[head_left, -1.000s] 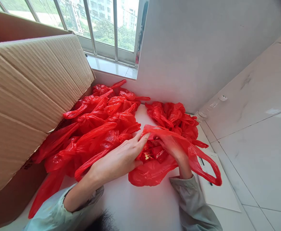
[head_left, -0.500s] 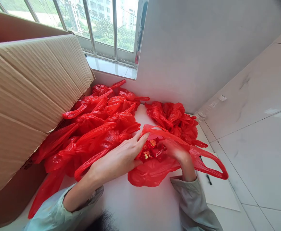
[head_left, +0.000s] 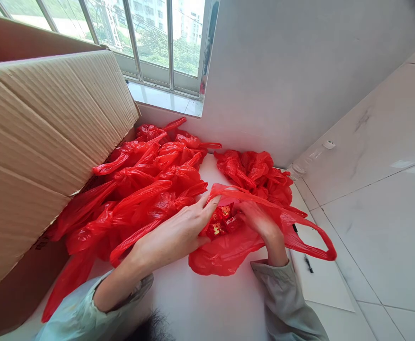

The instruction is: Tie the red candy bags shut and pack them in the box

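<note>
A red plastic bag [head_left: 221,258] lies on the white surface with its mouth spread. My left hand [head_left: 184,227] grips the bag's near left rim between thumb and fingers. Inside sit several small shiny red packets [head_left: 224,213] with gold lettering. My right hand [head_left: 259,220] reaches into the bag from the right, its fingers stretched out over the packets; the fingertips are partly hidden. One handle loop of the bag extends to the right beyond my right wrist.
Several knotted red bags [head_left: 132,189] fill the left side, beside a large cardboard box [head_left: 51,113]. More red bags [head_left: 253,170] are heaped at the back against the wall. A clear plastic bottle [head_left: 310,158], white paper [head_left: 326,279] and a black pen [head_left: 308,264] are on the right.
My right hand has shifted slightly up and left inside the bag, and the packet by its fingers shows more. The handle loop has moved a little. My left hand has stayed still.
</note>
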Action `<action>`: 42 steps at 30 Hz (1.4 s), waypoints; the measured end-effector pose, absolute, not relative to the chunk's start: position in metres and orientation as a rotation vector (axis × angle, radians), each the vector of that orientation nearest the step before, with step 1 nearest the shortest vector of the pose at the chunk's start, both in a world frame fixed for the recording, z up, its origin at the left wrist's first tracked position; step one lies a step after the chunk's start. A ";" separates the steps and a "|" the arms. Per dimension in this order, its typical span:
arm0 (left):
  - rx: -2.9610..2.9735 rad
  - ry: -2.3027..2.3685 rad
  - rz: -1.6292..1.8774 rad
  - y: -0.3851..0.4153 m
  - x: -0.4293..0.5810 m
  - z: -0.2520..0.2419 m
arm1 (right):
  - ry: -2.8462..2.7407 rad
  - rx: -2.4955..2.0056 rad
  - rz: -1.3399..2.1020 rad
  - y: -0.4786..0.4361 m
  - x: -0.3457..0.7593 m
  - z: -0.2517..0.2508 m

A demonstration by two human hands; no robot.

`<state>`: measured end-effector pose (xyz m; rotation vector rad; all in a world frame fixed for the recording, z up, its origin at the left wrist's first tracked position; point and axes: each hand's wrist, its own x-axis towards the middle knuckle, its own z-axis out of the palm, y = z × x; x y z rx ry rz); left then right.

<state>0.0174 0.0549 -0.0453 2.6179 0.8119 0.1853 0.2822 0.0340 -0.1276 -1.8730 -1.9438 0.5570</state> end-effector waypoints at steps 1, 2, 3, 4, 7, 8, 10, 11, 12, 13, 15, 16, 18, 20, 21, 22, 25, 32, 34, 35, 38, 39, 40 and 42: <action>2.624 0.816 0.178 0.055 0.017 -0.045 | -1.954 -1.884 0.572 0.034 0.281 -0.126; 2.628 0.821 0.170 0.054 0.017 -0.044 | -1.964 -1.895 0.585 0.033 0.280 -0.123; 2.630 0.828 0.163 0.054 0.017 -0.044 | -1.975 -1.903 0.594 0.032 0.279 -0.120; 2.629 0.833 0.156 0.054 0.017 -0.044 | -1.984 -1.908 0.599 0.030 0.278 -0.115; 2.598 0.854 0.128 0.054 0.017 -0.043 | -2.018 -1.901 0.628 0.021 0.270 -0.095; 2.585 0.855 0.125 0.054 0.016 -0.043 | -2.032 -1.893 0.645 0.017 0.267 -0.087; 2.571 0.842 0.148 0.055 0.013 -0.043 | -2.078 -1.841 0.702 0.008 0.262 -0.067; 2.571 0.830 0.175 0.056 0.012 -0.043 | -2.108 -1.790 0.740 0.003 0.260 -0.057; 2.576 0.821 0.213 0.057 0.009 -0.043 | -2.131 -1.732 0.771 -0.002 0.259 -0.047; 2.578 0.820 0.253 0.057 0.007 -0.042 | -2.143 -1.677 0.788 -0.008 0.259 -0.038; 2.580 0.836 0.326 0.058 0.004 -0.038 | -2.140 -1.600 0.775 -0.019 0.260 -0.024; 2.581 0.847 0.361 0.059 0.002 -0.036 | -2.134 -1.585 0.747 -0.024 0.260 -0.019; 2.575 0.847 0.431 0.059 0.001 -0.029 | -2.132 -1.573 0.678 -0.031 0.259 -0.013; 2.554 0.814 0.504 0.058 0.002 -0.022 | -2.145 -1.585 0.633 -0.036 0.255 -0.010; 2.545 0.804 0.541 0.058 0.002 -0.019 | -2.156 -1.592 0.629 -0.037 0.252 -0.008; 2.541 0.806 0.577 0.057 0.002 -0.016 | -2.172 -1.591 0.641 -0.038 0.249 -0.007; 2.542 0.874 0.653 0.055 0.001 -0.009 | -2.192 -1.560 0.694 -0.042 0.242 -0.004; 2.461 0.923 0.810 0.055 -0.002 -0.002 | -2.169 -1.515 0.346 -0.039 0.225 -0.015; 2.417 0.886 0.837 0.055 0.000 0.000 | -2.197 -1.504 0.201 -0.032 0.214 -0.024; 2.392 0.859 0.844 0.056 0.001 0.001 | -2.212 -1.491 0.153 -0.028 0.209 -0.028; 2.308 0.808 0.822 0.056 0.002 0.003 | -2.241 -1.461 0.158 -0.019 0.200 -0.039; 2.263 0.799 0.808 0.055 0.001 0.004 | -2.241 -1.464 0.191 -0.017 0.200 -0.040; 2.196 0.788 0.786 0.054 0.000 0.005 | -2.235 -1.470 0.223 -0.016 0.201 -0.041; 2.005 0.742 0.760 0.051 -0.002 0.007 | -2.208 -1.472 0.265 -0.016 0.207 -0.040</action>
